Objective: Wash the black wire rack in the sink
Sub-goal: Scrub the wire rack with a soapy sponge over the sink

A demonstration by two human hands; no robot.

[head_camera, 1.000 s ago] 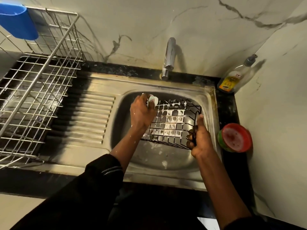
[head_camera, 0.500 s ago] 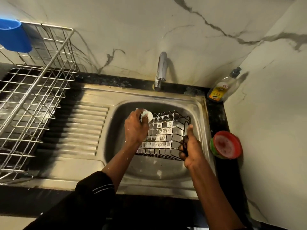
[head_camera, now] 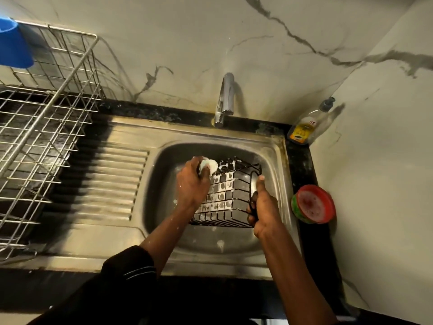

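Inside the sink (head_camera: 278,160), a left hand (head_camera: 191,184) presses a soapy sponge (head_camera: 209,165) to the rack (head_camera: 234,195); the right hand (head_camera: 263,209) grips its right edge near the basin wall.

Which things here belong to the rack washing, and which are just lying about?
In use: black wire rack, white scrub pad, sink, left hand, right hand.
Lying about: tap, soap bottle, red tub, silver drying rack, blue cup.
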